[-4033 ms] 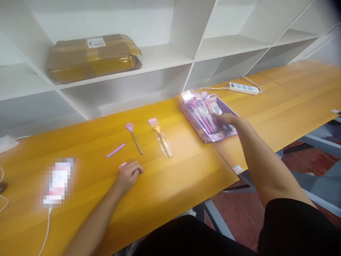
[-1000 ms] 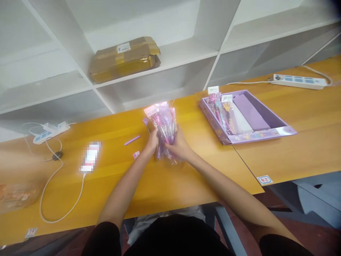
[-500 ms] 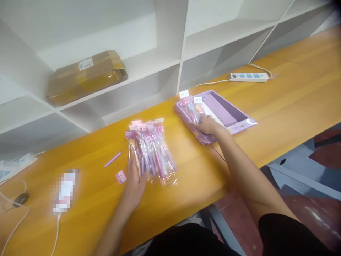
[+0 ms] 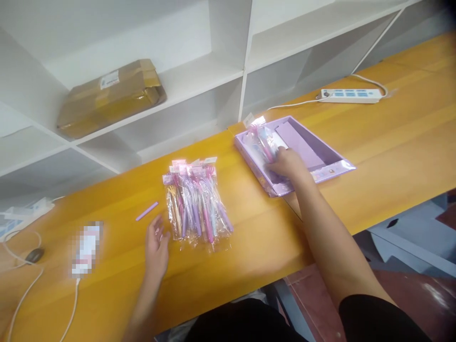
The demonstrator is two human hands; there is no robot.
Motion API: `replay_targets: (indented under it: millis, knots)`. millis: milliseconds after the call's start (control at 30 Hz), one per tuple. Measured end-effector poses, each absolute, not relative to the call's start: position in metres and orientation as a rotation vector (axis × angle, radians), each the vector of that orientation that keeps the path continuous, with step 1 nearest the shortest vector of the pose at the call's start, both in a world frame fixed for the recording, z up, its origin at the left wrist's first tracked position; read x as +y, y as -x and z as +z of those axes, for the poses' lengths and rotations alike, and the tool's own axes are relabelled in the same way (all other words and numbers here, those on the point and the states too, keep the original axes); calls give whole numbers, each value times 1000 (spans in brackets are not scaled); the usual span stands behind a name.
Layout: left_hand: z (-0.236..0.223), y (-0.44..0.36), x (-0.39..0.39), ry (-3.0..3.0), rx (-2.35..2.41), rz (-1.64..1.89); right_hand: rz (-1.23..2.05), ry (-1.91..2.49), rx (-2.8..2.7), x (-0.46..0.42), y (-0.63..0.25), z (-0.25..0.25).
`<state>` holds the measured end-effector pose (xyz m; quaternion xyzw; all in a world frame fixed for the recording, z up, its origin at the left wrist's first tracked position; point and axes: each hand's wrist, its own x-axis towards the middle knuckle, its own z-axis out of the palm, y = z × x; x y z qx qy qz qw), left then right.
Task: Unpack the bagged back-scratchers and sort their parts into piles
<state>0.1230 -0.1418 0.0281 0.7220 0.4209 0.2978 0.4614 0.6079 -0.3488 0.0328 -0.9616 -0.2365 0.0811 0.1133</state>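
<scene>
Left hand (image 4: 156,247) now beside packets (image 4: 199,204)

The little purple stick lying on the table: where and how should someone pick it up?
Probably best to pinch the purple stick at its middle, fingers across its length, coming from above and the person's side, where the left hand is near. It is slim and straight, lies flat, and nothing covers it.

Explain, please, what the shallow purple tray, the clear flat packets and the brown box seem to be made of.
Shallow purple rectangular tray: probably coated card; its printed front edge shines.
Clear flat packets: thin glossy plastic film, crinkled, with bright glints.
Brown rectangular box: likely matt cardboard, creased, with shiny tape.
</scene>
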Motion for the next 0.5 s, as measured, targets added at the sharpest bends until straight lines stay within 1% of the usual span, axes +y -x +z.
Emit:
replay_targets:
  millis: [133, 267, 367, 500]
  knots:
    - [23, -114, -148, -1679, 1048, 773, 303, 2590, -386, -370, -624, 27]
    - [22, -109, -153, -1610, 1043, 803, 157, 2212, -120, -378, -625, 24]
    - [24, -107, -154, -1593, 1044, 805, 76, 1948, -66, -377, -621, 27]
    - [28, -103, -155, -1572, 1031, 798, 68, 1737, -117, -372, -619, 34]
